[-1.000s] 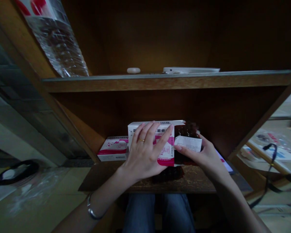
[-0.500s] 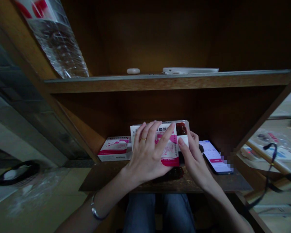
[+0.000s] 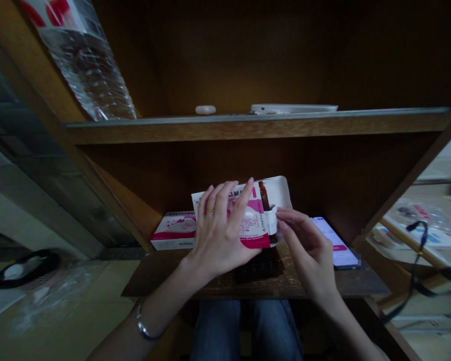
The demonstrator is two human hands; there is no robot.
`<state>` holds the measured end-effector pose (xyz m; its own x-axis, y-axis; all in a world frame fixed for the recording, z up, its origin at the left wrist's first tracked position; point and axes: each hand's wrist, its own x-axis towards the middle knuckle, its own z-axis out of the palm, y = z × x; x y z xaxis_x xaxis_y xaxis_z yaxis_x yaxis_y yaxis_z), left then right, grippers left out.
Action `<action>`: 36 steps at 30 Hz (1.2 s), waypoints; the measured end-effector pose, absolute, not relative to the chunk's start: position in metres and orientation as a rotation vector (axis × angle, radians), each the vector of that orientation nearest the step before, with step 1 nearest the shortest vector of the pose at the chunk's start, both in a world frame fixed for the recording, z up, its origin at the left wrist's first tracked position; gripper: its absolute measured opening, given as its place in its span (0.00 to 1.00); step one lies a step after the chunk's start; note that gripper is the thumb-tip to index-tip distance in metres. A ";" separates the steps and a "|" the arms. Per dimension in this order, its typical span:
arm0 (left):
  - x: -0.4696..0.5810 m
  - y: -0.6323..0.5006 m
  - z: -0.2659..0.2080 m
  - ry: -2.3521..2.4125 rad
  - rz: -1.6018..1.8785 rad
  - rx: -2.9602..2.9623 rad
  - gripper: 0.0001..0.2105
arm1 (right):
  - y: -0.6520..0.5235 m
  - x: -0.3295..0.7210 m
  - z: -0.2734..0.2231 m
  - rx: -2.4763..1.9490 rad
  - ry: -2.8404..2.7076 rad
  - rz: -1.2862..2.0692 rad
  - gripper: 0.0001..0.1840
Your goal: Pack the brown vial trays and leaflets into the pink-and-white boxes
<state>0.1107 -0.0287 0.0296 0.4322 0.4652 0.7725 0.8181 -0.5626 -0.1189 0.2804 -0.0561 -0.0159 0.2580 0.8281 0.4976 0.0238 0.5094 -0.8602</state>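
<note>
Head view: where's the carton relative to your grip?
Closed in my left hand, palm and fingers across its front. Open end faces my right hand, over the shelf.
And the right?
Fingertips at that open end, by the white-banded brown pack in its mouth. Dim there; can't tell if I'm pinching it.

I watch through one head-worn camera, facing forward and down into a brown wooden shelf unit. It sits near, above the person's bare left hand and bare right hand.
</note>
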 end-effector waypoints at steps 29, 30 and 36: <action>0.120 -0.040 0.025 -1.186 -1.059 -2.279 0.40 | -0.051 0.276 -0.030 -0.787 -1.223 0.726 0.51; 0.121 -0.040 0.025 -1.177 -1.060 -2.284 0.39 | -0.052 0.275 -0.030 -0.776 -1.189 0.762 0.47; 0.123 -0.041 0.021 -1.085 -1.034 -2.307 0.37 | -0.062 0.269 -0.034 -0.757 -1.256 0.787 0.24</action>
<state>0.1229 -0.0410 0.0212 0.4286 0.4936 0.7568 0.7795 -0.6255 -0.0335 0.2688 -0.0617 -0.0342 0.1326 0.8459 0.5166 -0.0955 0.5297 -0.8428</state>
